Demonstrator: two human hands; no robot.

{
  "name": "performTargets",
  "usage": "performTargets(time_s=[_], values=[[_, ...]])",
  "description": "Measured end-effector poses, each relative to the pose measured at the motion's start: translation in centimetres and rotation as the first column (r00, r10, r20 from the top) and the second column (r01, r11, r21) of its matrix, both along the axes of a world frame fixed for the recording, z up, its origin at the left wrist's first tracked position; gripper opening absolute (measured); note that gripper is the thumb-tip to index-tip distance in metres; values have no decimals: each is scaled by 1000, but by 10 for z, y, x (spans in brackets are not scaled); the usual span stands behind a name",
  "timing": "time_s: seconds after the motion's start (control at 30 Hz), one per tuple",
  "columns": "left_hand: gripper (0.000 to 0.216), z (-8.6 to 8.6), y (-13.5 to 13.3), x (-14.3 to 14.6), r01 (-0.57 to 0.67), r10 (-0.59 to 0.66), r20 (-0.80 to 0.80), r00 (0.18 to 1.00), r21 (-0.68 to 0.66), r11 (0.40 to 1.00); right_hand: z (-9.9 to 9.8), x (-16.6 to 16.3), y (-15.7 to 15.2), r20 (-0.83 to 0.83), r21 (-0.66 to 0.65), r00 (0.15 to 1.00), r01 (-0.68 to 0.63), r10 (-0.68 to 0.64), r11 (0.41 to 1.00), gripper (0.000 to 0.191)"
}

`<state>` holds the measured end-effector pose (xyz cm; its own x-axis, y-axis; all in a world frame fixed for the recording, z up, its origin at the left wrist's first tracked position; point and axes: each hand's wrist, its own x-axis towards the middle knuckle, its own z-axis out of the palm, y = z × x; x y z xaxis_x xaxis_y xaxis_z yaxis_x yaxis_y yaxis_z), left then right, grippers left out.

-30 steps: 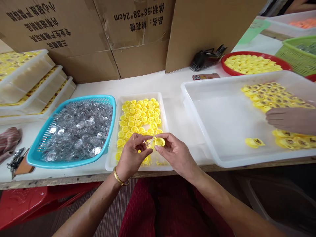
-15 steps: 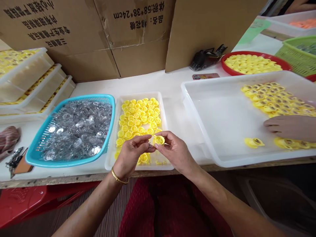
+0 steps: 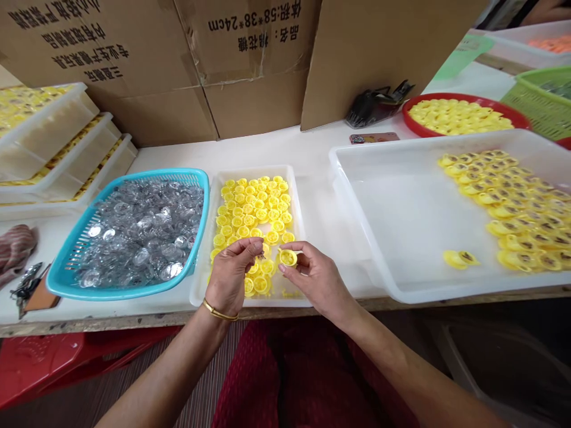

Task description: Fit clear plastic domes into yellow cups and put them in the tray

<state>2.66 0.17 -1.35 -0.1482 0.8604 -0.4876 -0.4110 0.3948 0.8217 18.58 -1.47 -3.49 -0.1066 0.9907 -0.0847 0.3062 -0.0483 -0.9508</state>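
My right hand grips a small yellow plastic cup between thumb and fingers, its open side up with yellow bits inside. To its left, my left hand is closed in a pinch; a tiny shiny thing shows at the fingertips, too small to name. The two hands are apart, over the near part of a white tray that holds many similar yellow cups. Left of this tray stands a blue basket full of clear, silvery plastic pieces.
At right lies a large white tray with rows of yellow pieces with dark centres. Behind it sits a red bowl of yellow parts. Stacked bins, keys and a cloth are at left; cardboard boxes wall the back.
My left hand has moved left and slightly up, away from the yellow cup, which stays in my right hand. Another person's hand has left the large tray at right.
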Motion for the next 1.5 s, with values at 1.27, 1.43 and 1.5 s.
performTargets(time_s=[1.27,1.43,1.5], values=[[25,6,1,8,266,-260,-64,963,100,959,1,-1,4,-218,-29,976,-18,12,999,39],[26,7,7,7,322,-321,-22,947,62,945,6,3,5,-248,-26,967,-74,66,997,45],[26,9,10,8,332,-331,-22,943,62,941,9,4,6,-246,-17,967,-80,74,997,47]])
